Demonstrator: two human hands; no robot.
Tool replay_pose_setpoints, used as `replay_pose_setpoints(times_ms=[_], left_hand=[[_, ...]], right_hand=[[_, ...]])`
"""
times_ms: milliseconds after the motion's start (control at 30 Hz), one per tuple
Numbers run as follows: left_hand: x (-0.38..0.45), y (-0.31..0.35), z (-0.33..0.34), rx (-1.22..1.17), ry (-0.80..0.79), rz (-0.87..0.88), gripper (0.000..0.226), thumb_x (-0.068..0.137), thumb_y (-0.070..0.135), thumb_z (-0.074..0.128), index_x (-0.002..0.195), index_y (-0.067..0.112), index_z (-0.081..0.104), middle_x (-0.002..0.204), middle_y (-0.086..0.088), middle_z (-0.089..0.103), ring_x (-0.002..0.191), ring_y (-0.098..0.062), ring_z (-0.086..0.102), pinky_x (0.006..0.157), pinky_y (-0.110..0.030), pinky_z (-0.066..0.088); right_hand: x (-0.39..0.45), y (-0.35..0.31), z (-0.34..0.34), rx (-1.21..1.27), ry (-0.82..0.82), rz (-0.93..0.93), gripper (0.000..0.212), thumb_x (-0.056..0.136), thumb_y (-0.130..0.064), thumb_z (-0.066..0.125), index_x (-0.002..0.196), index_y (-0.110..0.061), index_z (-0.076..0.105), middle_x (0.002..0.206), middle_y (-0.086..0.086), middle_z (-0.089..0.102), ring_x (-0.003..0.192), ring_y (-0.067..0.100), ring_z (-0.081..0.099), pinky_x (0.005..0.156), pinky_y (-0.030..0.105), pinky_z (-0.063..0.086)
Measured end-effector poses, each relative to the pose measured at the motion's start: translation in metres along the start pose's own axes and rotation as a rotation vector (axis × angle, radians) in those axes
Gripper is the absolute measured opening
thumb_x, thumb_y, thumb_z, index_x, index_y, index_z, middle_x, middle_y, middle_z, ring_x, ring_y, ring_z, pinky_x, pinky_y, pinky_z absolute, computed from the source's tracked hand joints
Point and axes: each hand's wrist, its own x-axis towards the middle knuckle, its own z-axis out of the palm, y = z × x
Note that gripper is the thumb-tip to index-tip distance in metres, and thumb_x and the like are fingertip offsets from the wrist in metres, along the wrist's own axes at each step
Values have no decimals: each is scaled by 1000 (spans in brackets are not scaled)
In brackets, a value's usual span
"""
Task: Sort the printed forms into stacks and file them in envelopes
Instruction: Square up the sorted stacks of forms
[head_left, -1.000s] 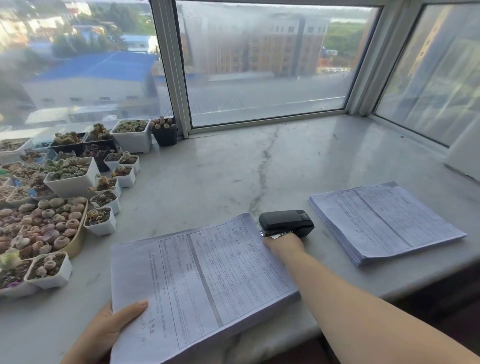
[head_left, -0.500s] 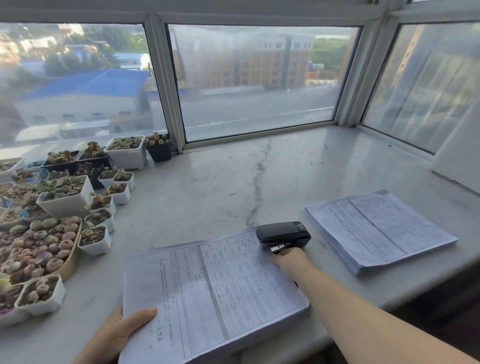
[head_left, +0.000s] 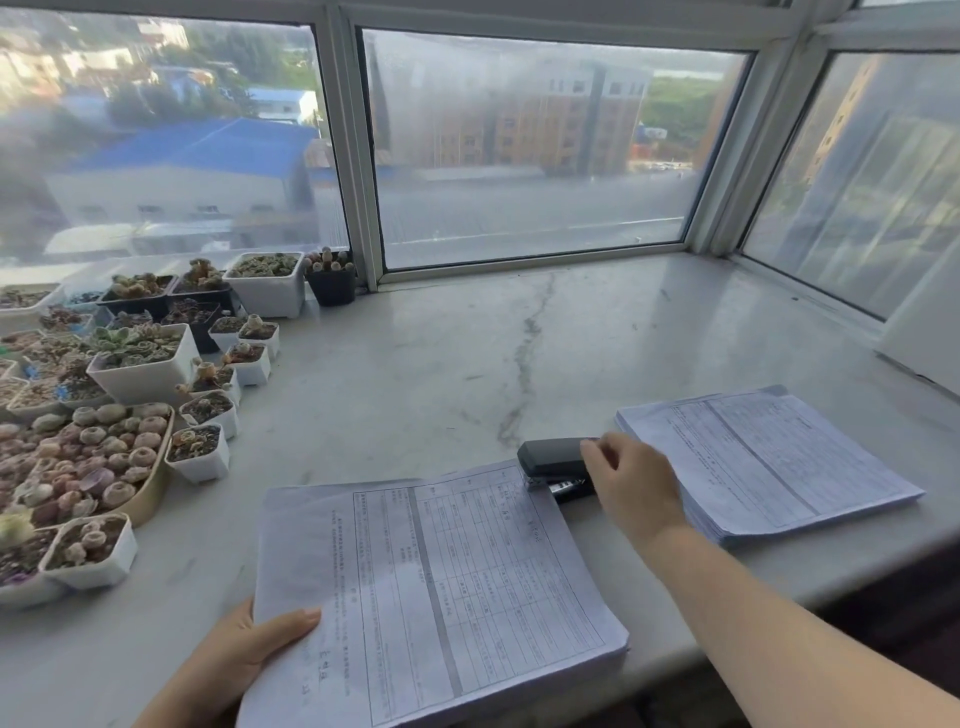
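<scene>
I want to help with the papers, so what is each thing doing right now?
Black stapler: on the sill, mouth at the near stack's corner, gripped.
Near stack of printed forms: flat, overhanging the sill edge, held.
Far stack of printed forms: flat, untouched.
Right hand: curled round the stapler.
Left hand: thumb on the near stack's corner.
White marble windowsill: cracked.
Small pots of succulents: upright.

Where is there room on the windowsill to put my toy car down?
The bare marble between the succulent pots and the far stack of forms, back to the window frame, is free. The left side is crowded with pots. The front holds the near stack, the stapler and both hands.
</scene>
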Motion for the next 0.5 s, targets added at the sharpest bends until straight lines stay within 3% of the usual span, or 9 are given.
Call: replay_pose_setpoints(times_ms=[67,133,200,300,500], left_hand=[[0,-1,0,-4,-9,7,32,76,-5,57,107,-2,63,99,-28,69,80,-40,70,53,-37,58],[-1,-2,1,-10,-11,19,32,74,-5,58,105,-2,64,98,-29,69,79,-41,70,52,-37,57],[-1,-2,2,-5,-2,32,33,71,-4,59,104,-1,65,98,-29,69,80,-41,69,52,-37,57],[0,-4,0,20,14,37,30,75,-4,60,105,1,65,98,-26,70,84,-41,69,56,-36,58],[1,-3,-2,48,20,18,26,77,-3,61,101,4,68,97,-23,71,84,-38,70,55,-33,58]], right_hand=[[20,-19,-6,50,41,-96,31,94,-32,51,66,-19,49,54,-6,48,55,12,46,50,27,32],[39,-34,-3,58,-70,-136,24,96,-34,49,78,-21,56,67,-10,56,69,13,53,59,28,36],[55,-45,7,14,-240,-138,26,99,-39,44,103,-19,61,100,-5,64,99,18,57,83,33,43],[67,-55,23,-128,-411,-140,45,100,-47,37,133,-19,50,140,2,51,129,21,45,108,41,33],[75,-56,45,-296,-632,-113,58,99,-56,28,145,-22,37,153,1,37,139,20,34,114,43,24]])
